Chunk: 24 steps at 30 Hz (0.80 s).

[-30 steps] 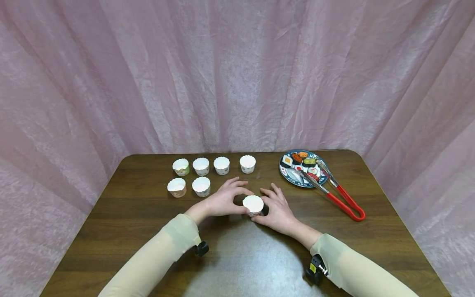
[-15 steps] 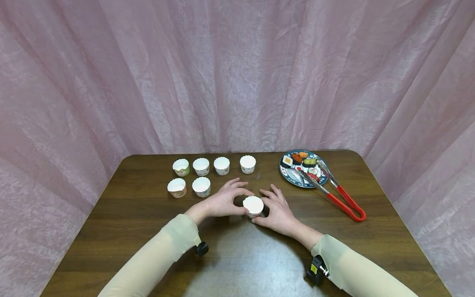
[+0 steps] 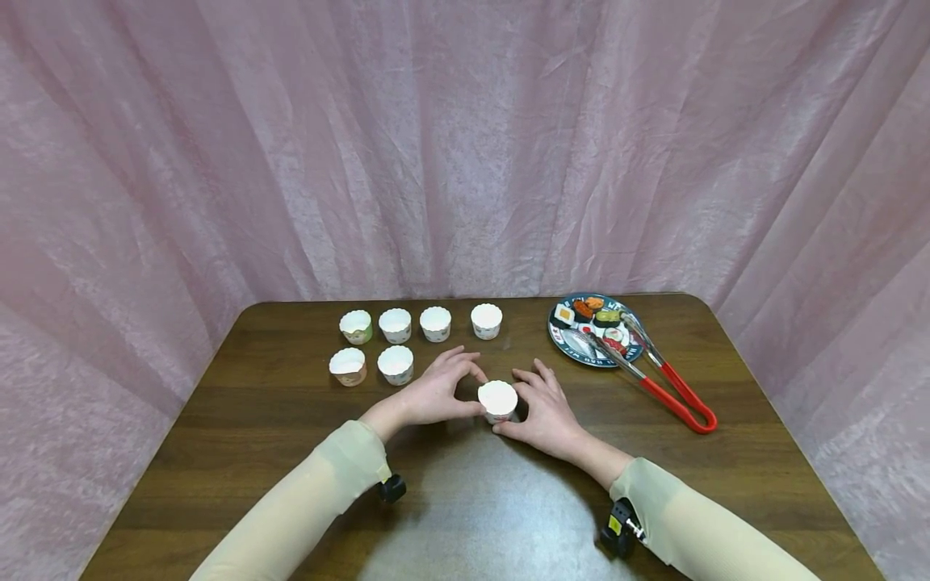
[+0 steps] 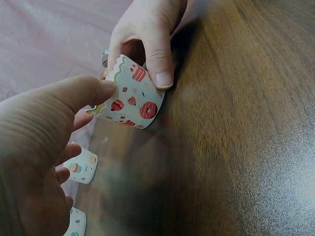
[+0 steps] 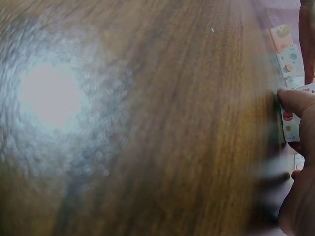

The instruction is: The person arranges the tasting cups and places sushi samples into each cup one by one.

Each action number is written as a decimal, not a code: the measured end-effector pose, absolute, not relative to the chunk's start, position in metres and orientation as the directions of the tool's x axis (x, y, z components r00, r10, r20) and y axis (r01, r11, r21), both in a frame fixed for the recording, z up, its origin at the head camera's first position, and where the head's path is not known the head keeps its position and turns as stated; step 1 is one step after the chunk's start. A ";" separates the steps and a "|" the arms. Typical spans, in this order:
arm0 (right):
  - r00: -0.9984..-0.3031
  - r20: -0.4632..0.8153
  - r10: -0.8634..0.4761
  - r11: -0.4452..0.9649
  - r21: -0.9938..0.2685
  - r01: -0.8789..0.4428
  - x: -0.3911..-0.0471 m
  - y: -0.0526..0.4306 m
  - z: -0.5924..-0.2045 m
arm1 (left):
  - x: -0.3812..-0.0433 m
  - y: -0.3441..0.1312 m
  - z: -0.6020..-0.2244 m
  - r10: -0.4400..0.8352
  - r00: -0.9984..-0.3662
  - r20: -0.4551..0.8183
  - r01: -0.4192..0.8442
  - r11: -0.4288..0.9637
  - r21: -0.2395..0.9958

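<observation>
Treat nearest paper cup (image 3: 497, 403), pinched at rim by left hand (image 3: 433, 394) and lower down by right hand (image 3: 542, 414), as probably light, crushable; grip near base, gently.

Your left grip (image 3: 432, 394) and right grip (image 3: 543, 411) meet around one cup (image 3: 497, 398), so you cannot pass straight between them. Nearer you, the counter (image 3: 501, 516) gives free room between your left sleeve (image 3: 305, 496) and right sleeve (image 3: 701, 520). To the left, the front cups (image 3: 395, 367) stand near your left grip; outside them you have bare wood. The back cups (image 3: 436, 325) line the far edge, with the widest gap before the rightmost one. Past your right grip, the plate (image 3: 585, 361) and tongs (image 3: 657, 393) obstruct you; a lane runs between tongs and right sleeve.
</observation>
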State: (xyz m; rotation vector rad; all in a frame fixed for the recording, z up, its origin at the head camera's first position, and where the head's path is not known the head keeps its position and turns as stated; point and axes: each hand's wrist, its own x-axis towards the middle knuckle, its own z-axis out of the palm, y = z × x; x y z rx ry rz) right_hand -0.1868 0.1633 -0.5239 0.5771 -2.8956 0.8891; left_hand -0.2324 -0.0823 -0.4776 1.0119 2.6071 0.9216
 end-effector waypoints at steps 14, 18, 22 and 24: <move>-0.926 0.183 -0.329 0.758 -0.534 -0.375 -0.186 0.163 -0.522 | -0.235 -0.085 -0.479 0.657 -0.752 0.054 0.557 0.590 0.585; -0.924 0.189 -0.332 0.759 -0.528 -0.380 -0.186 0.163 -0.522 | -0.235 -0.085 -0.478 0.654 -0.754 0.059 0.560 0.593 0.579; -0.925 0.188 -0.331 0.758 -0.530 -0.380 -0.187 0.163 -0.522 | -0.235 -0.086 -0.479 0.655 -0.753 0.069 0.563 0.587 0.582; -0.925 0.187 -0.331 0.757 -0.532 -0.378 -0.187 0.163 -0.522 | -0.235 -0.085 -0.480 0.655 -0.752 0.071 0.565 0.586 0.580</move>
